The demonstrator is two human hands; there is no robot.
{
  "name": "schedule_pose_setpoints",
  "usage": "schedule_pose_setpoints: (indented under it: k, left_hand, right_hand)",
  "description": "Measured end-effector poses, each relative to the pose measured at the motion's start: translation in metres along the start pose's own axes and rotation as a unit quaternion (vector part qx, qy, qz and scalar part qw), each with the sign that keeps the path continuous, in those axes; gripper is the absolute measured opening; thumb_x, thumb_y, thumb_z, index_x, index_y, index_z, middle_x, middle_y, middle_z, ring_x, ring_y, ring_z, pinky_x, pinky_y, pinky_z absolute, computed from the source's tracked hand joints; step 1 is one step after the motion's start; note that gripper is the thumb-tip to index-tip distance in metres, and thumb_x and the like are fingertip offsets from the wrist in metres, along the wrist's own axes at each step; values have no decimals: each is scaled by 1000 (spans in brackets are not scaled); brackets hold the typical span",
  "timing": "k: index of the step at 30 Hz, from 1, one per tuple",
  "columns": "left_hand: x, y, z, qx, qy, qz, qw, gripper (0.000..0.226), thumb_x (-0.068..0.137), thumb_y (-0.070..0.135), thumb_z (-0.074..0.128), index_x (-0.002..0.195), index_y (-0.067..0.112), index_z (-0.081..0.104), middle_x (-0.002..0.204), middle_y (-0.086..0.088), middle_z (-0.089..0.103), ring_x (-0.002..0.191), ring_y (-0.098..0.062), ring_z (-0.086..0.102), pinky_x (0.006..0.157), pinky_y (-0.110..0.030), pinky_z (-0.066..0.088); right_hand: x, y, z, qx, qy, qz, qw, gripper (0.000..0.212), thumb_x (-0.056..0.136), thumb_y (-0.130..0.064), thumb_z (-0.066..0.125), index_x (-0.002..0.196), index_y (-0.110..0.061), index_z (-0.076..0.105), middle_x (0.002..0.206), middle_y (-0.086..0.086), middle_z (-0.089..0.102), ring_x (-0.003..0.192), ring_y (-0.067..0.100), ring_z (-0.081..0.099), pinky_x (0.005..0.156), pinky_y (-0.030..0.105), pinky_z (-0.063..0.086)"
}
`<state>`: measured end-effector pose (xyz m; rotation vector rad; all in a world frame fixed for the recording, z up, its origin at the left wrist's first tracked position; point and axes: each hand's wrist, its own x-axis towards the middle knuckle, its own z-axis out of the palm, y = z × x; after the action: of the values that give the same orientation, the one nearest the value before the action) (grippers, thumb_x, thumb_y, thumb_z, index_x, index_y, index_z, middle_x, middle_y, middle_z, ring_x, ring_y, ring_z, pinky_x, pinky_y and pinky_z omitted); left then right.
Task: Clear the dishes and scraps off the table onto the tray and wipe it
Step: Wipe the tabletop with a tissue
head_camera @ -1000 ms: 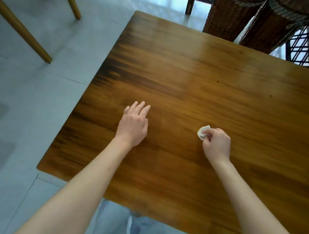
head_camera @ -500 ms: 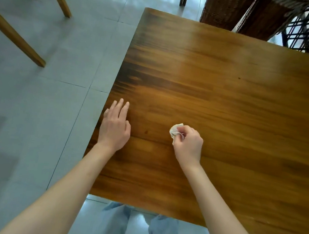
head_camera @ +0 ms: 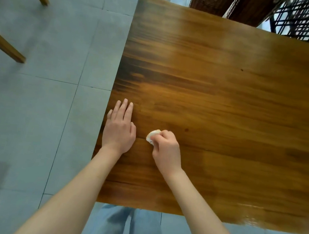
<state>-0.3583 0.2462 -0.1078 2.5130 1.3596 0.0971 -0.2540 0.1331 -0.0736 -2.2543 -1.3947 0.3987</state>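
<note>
A brown wooden table [head_camera: 228, 98] fills the right of the head view. My right hand [head_camera: 167, 150] grips a small crumpled white tissue [head_camera: 152, 136] and holds it against the tabletop near the front left corner. My left hand [head_camera: 119, 127] lies flat on the wood at the table's left edge, fingers straight, just left of the tissue. No dishes, scraps or tray show in this view.
Grey tiled floor [head_camera: 36, 104] lies left of the table. Wooden chair legs [head_camera: 6, 47] stand at the far left. Two wicker chair backs [head_camera: 234, 5] and a black lattice frame [head_camera: 308, 20] are behind the table's far edge.
My right hand has dragged the tissue leftward across the table toward my left hand. My left hand has shifted to the table's left edge. The view has swung left.
</note>
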Motion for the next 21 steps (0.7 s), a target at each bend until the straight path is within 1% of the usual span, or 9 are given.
schedule_pose_setpoints:
  k: [3,5,7,9,11,14,16,19,21]
  left_hand:
    - [-1,0,0,-4,-4,-1,1000,53,94,27,42,145,14,31,152,-8,28,142,-27,20,111,-38,13]
    - [-1,-1,0,-3,-2,1,1000,53,94,27,42,144,14,32,152,-8,28,142,-27,21,111,-38,14]
    - [0,-1,0,-2,0,1,1000,53,94,27,42,144,14,32,152,-8,29,141,-27,21,111,-38,14]
    - [0,-1,2,-9,8,-3,1000,53,93,26,42,144,14,33,151,-8,30,141,-27,22,110,-38,14]
    - [-1,-2,3,-11,8,-1,1000,53,93,25,43,144,14,34,151,-9,31,141,-27,23,110,-38,14]
    - [-2,-2,3,-12,17,3,1000,53,93,25,43,143,13,34,151,-9,31,141,-27,23,110,-37,15]
    - [-3,-2,3,-16,15,2,1000,52,93,26,41,144,13,33,151,-8,31,141,-27,23,110,-37,15]
    - [-2,-1,2,-14,21,6,1000,53,93,29,37,144,14,33,151,-8,31,141,-27,23,110,-37,15]
    - [-2,-1,1,-16,19,2,1000,54,92,30,34,144,14,34,151,-8,31,141,-27,23,110,-36,15]
  right_hand:
    - [-6,10,-8,-15,-20,-18,1000,14,74,8,69,84,-1,72,75,11,64,72,23,59,60,28,53]
    - [14,13,-8,-24,-4,35,999,15,80,6,63,88,-2,72,78,11,63,75,23,58,61,29,51]
    - [37,10,-3,-9,30,99,995,18,85,1,57,95,-3,71,85,11,64,81,20,58,65,24,48]
    - [45,0,5,-4,46,115,992,18,87,-1,56,99,-4,71,89,10,64,83,18,58,68,22,49]
    - [30,-10,10,3,28,75,997,16,84,1,61,96,-2,71,86,11,65,81,19,59,68,24,52]
    - [-12,-2,4,4,12,-5,1000,13,75,7,69,85,-1,72,75,10,63,72,20,59,60,23,50]
    - [-30,14,-7,-2,11,-10,1000,14,72,9,70,81,-2,71,73,9,62,70,20,58,59,24,50]
    - [-17,37,-23,-20,39,47,998,12,74,9,69,82,0,71,74,12,63,71,23,59,57,28,51]
    - [13,48,-28,-34,71,110,991,12,81,5,62,86,0,71,77,13,63,74,25,59,59,26,44]
